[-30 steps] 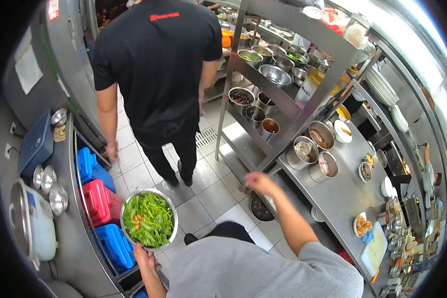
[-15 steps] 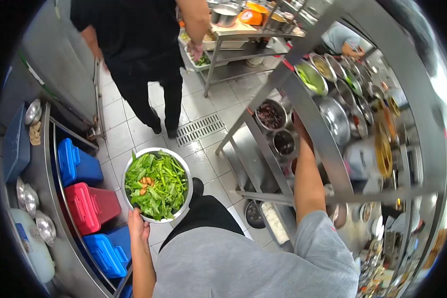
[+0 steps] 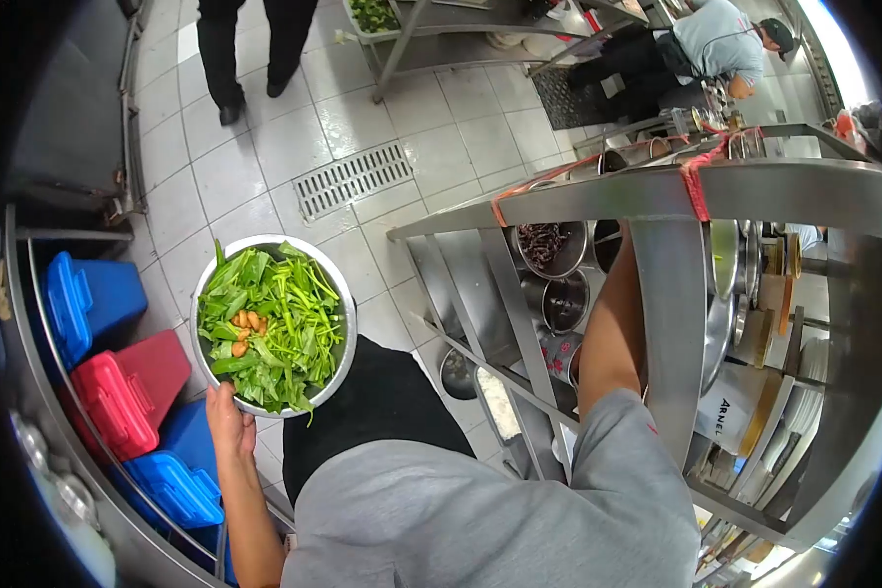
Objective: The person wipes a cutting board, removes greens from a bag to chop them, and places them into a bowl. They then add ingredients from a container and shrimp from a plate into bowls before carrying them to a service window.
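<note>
My left hand [image 3: 231,421] grips the near rim of a round metal bowl [image 3: 344,343], with the thumb up against its side. Chopped leafy greens [image 3: 284,323] fill the bowl, and a few brown garlic-like pieces [image 3: 248,321] lie on top. My right arm [image 3: 614,323] reaches into a metal shelf rack [image 3: 794,191] on the right. Its hand is hidden behind the rack's top beam, so I cannot see its fingers or what they touch. Close to that arm are a metal pot of dried red chillies [image 3: 551,245] and a pot with dark contents [image 3: 563,302].
Lidded blue [image 3: 88,299] and red bins [image 3: 132,387] stand in a metal rack at left. A floor drain [image 3: 353,181] lies ahead. One person's dark-trousered legs [image 3: 255,49] are beyond it; another person [image 3: 706,44] stands far right. A tray of white food [image 3: 500,402] sits low.
The view has turned and tipped downward. The person ahead is farther off. My left hand still holds the bowl, and my right arm stays inside the rack, its hand now behind the beam.
</note>
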`<state>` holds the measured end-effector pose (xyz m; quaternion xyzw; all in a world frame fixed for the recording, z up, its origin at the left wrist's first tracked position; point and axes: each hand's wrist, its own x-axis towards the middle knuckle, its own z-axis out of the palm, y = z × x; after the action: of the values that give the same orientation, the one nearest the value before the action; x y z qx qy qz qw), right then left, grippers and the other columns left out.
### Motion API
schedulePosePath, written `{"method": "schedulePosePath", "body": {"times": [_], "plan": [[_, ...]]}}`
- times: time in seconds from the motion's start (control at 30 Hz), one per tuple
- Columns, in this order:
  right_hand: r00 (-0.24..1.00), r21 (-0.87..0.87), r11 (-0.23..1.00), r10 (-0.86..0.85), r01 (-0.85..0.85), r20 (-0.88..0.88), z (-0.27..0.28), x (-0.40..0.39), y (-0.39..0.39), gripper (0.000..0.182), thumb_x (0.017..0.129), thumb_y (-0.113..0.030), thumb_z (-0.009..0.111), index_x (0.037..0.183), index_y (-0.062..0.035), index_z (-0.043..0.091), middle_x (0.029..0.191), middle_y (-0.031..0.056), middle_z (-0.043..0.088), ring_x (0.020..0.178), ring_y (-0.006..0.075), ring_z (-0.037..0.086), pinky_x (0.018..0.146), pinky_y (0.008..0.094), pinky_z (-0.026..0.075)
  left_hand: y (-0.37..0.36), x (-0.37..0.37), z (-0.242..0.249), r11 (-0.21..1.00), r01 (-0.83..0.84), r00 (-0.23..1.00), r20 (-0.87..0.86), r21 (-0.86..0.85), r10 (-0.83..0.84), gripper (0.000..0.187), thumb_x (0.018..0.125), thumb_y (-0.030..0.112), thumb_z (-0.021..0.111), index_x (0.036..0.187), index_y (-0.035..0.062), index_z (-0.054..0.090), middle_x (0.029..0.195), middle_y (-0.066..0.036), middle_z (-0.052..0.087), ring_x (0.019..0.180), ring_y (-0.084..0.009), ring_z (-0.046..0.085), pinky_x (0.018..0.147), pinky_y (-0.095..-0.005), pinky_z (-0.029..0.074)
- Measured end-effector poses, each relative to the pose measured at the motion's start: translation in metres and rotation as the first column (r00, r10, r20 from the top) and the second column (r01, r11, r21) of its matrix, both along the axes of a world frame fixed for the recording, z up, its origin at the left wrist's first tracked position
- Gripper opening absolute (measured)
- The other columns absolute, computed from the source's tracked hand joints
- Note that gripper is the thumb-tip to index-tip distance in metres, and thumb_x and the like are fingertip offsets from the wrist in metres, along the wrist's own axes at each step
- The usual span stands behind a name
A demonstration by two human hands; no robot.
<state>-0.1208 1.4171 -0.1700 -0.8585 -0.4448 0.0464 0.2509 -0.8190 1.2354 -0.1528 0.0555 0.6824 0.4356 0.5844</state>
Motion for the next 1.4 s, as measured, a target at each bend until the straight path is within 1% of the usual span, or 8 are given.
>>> {"method": "schedulePosePath", "body": {"times": [0.3,0.93,1.03,1.13,1.17,1.27,1.33,1.4], "plan": [[0.997,0.091,0.993,-0.068,0.070,-0.022,-0.051,0.031,0.009,0.019,0.093,-0.016,0.062,0.106,-0.0019,0.066,0.091,0.0059,0.067,0.080,0.0134,0.062,0.075,0.0284,0.050,0.044,0.062,-0.036,0.978,0.208,0.978,0.031,-0.002,-0.208,0.039,0.085,0.004,0.042,0.123,0.0081,0.052,0.080,-0.001,0.057,0.045,-0.0065,0.042,0.033,-0.0212,0.029],[0.982,0.185,0.966,-0.164,0.178,-0.090,-0.015,0.026,-0.034,0.018,0.091,-0.013,0.064,0.103,-0.0007,0.066,0.088,0.0052,0.066,0.076,0.0129,0.062,0.073,0.0272,0.050,0.069,0.102,0.005,0.850,0.526,0.848,0.067,0.022,-0.526,0.038,0.086,0.002,0.042,0.122,0.0080,0.051,0.080,0.001,0.056,0.045,-0.0047,0.037,0.034,-0.0210,0.026],[0.963,0.298,0.932,-0.143,0.208,-0.226,0.000,0.016,-0.067,0.017,0.090,-0.012,0.064,0.103,-0.0005,0.066,0.087,0.0051,0.066,0.075,0.0129,0.062,0.073,0.0270,0.050,0.058,0.114,-0.002,0.825,0.563,0.819,0.094,0.050,-0.566,0.033,0.087,0.004,0.043,0.119,0.0080,0.052,0.082,0.000,0.058,0.045,-0.0048,0.039,0.034,-0.0205,0.025],[0.811,0.336,0.917,0.023,0.217,-0.584,0.039,-0.059,-0.107,0.017,0.090,-0.012,0.064,0.103,-0.0003,0.066,0.086,0.0050,0.066,0.075,0.0128,0.062,0.072,0.0268,0.050,0.045,0.111,-0.028,0.802,0.588,0.800,0.075,0.102,-0.596,0.030,0.089,0.007,0.047,0.118,0.0059,0.053,0.090,-0.002,0.062,0.060,-0.0088,0.052,0.039,-0.0215,0.034],[0.680,0.337,0.924,0.130,0.180,-0.721,0.052,-0.096,-0.123,0.017,0.090,-0.012,0.064,0.102,-0.0003,0.066,0.086,0.0050,0.066,0.074,0.0128,0.062,0.072,0.0267,0.050,0.042,0.109,-0.034,0.758,0.642,0.754,0.084,0.119,-0.652,0.037,0.090,0.006,0.044,0.126,0.0050,0.050,0.109,-0.010,0.064,0.091,-0.0201,0.066,0.069,-0.0333,0.058],[0.422,0.353,0.935,0.332,-0.030,-0.844,0.084,-0.225,-0.191,0.017,0.087,-0.002,0.064,0.104,-0.0004,0.066,0.090,0.0031,0.066,0.080,0.0116,0.063,0.076,0.0269,0.052,0.029,0.106,-0.004,0.646,0.751,0.637,0.105,0.137,-0.764,0.037,0.087,0.005,0.044,0.123,0.0087,0.051,0.086,-0.001,0.059,0.056,-0.0098,0.050,0.041,-0.0246,0.037],[0.575,0.199,0.955,0.292,-0.220,-0.764,0.089,-0.277,-0.230,0.018,0.086,-0.003,0.066,0.104,-0.0030,0.068,0.095,0.0051,0.068,0.089,0.0169,0.065,0.080,0.0300,0.052,0.013,0.130,0.016,0.635,0.765,0.629,0.089,0.103,-0.772,0.037,0.087,0.005,0.044,0.123,0.0095,0.051,0.083,0.000,0.057,0.053,-0.0085,0.045,0.039,-0.0241,0.031],[0.757,0.215,0.885,0.465,-0.413,-0.459,0.088,-0.312,-0.270,0.022,0.084,-0.002,0.067,0.105,-0.0071,0.069,0.102,0.0084,0.069,0.096,0.0249,0.066,0.084,0.0336,0.053,-0.005,0.135,0.027,0.626,0.776,0.621,0.086,0.075,-0.779,0.037,0.087,0.005,0.044,0.122,0.0104,0.051,0.080,0.002,0.055,0.049,-0.0073,0.040,0.037,-0.0236,0.026]]}}
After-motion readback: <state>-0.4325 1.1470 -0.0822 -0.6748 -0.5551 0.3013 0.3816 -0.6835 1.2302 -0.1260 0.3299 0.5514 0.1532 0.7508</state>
